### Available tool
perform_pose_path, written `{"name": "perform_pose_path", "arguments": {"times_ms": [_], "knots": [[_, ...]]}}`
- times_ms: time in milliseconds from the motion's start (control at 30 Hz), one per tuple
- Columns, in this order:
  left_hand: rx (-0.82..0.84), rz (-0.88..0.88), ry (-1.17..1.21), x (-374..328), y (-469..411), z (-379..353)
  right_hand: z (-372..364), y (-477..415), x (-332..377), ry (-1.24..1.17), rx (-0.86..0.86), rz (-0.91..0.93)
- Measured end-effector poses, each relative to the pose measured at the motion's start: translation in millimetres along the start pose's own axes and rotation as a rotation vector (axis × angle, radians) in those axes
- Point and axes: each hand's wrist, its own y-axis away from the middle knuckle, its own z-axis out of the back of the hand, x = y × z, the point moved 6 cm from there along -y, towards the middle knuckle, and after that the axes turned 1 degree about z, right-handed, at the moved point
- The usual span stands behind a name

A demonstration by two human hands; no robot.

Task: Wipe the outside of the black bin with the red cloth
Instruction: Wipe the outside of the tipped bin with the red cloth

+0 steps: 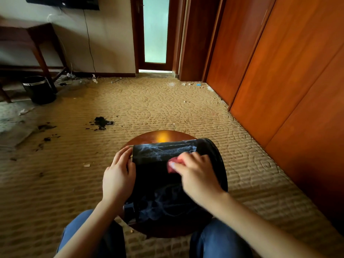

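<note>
The black bin (160,185) lies on its side on a small round wooden table (158,136) right in front of me. Pale dusty streaks cover its upper side. My left hand (119,175) grips the bin's left end at the rim, holding it steady. My right hand (195,174) presses the red cloth (172,164) against the bin's top side; only a small pink-red part of the cloth shows past my fingers. The right hand is blurred.
A second black bin (40,89) stands at the far left beside a dark wooden desk (33,40). Dark debris (101,122) and scraps lie on the tan carpet. Wooden wardrobe panels (279,71) line the right. My knees in blue jeans (219,239) flank the table.
</note>
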Motion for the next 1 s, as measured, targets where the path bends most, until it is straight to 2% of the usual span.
{"name": "perform_pose_path", "arguments": {"times_ms": [133,200,267,400,467,567,667,733,800,1000], "knots": [[-0.004,0.006,0.027,0,0,0,7,6,-95,0.115,0.072,-0.306],[-0.012,0.016,0.039,0,-1,-1,7,3,-90,0.123,0.079,-0.391],[-0.017,0.036,0.031,0,-3,-1,0,-5,-48,0.11,0.054,-0.333],[-0.022,0.018,0.0,-1,-5,-1,-1,-19,56,-0.028,-0.059,-0.086],[-0.025,0.007,-0.001,-1,-4,1,0,-21,72,-0.018,-0.052,-0.015],[-0.022,0.002,0.011,0,-2,1,1,-11,20,0.026,-0.006,-0.039],[-0.033,0.028,0.048,1,-1,1,10,8,-69,0.115,0.018,-0.259],[-0.04,0.039,0.082,0,1,0,12,14,-86,0.17,0.085,-0.379],[-0.044,0.05,0.107,1,1,0,9,7,-63,0.191,0.074,-0.372],[-0.07,0.048,0.136,3,2,1,-3,-28,81,-0.02,-0.037,-0.084]]}}
